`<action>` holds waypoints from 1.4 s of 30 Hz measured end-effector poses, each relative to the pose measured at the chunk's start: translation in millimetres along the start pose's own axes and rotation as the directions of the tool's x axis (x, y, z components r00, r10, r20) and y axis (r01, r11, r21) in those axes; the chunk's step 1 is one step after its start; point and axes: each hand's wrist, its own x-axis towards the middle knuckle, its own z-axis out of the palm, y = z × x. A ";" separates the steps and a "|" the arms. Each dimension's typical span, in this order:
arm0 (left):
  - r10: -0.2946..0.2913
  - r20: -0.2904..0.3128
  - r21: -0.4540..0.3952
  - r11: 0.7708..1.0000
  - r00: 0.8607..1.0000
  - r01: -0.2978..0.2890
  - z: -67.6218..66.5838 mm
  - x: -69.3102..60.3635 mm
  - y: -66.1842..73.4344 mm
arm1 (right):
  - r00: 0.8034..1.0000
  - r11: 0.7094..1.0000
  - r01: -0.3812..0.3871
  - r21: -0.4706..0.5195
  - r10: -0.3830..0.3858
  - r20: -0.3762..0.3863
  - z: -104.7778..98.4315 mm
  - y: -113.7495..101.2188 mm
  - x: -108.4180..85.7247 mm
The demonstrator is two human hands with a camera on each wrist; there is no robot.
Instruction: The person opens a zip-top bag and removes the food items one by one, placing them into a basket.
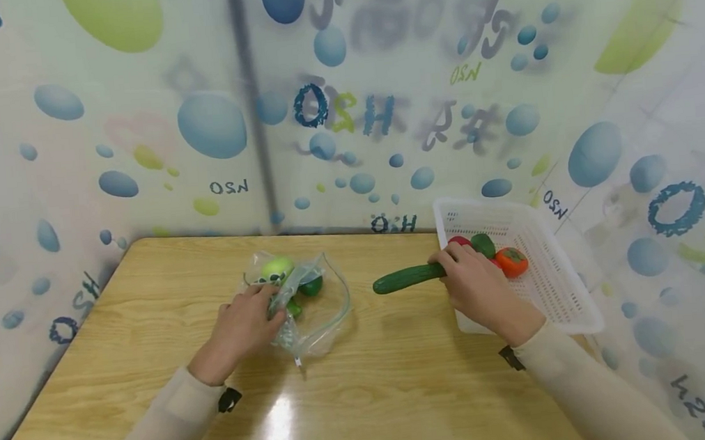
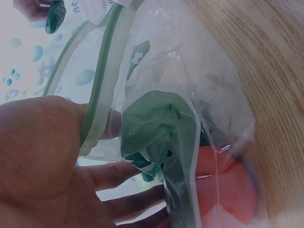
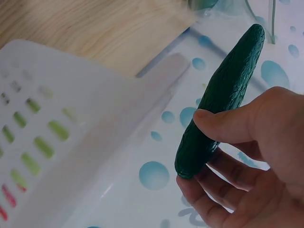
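A dark green cucumber [image 1: 404,280] is in my right hand [image 1: 481,289], pinched near one end between thumb and fingers. The right wrist view shows the cucumber [image 3: 223,95] from close up, above the edge of the white basket [image 1: 563,292]. My left hand [image 1: 243,331] holds the side of a clear zip bag [image 1: 324,324] by its mouth, with the green zip strip [image 2: 102,80] against the thumb. Inside the bag lie a light green round item [image 1: 277,267], a dark green one [image 1: 312,286] and a red round one [image 2: 225,185].
The basket, with slotted walls, stands at the right of the wooden table [image 1: 368,400]. It contains an orange-red tomato-like item [image 1: 511,262], a green item [image 1: 483,244] and other red ones partly hidden by my right hand. Patterned curtains [image 1: 343,109] enclose the table.
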 end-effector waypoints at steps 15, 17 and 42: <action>0.005 -0.003 -0.002 1.000 1.000 -0.005 2.8 -1.1 -4.0 | 0.995 0.994 -0.074 0.080 0.068 0.074 -3.6 39.0 -14.6; 0.004 0.003 -0.001 1.000 1.000 -0.004 2.3 -0.9 -4.0 | 0.994 0.992 -0.081 0.095 0.073 0.081 -5.1 43.6 -15.2; -0.018 0.022 0.006 1.000 1.000 0.018 -0.1 -0.2 -0.2 | 0.890 0.985 -0.141 0.097 0.084 0.448 -33.9 127.2 -41.4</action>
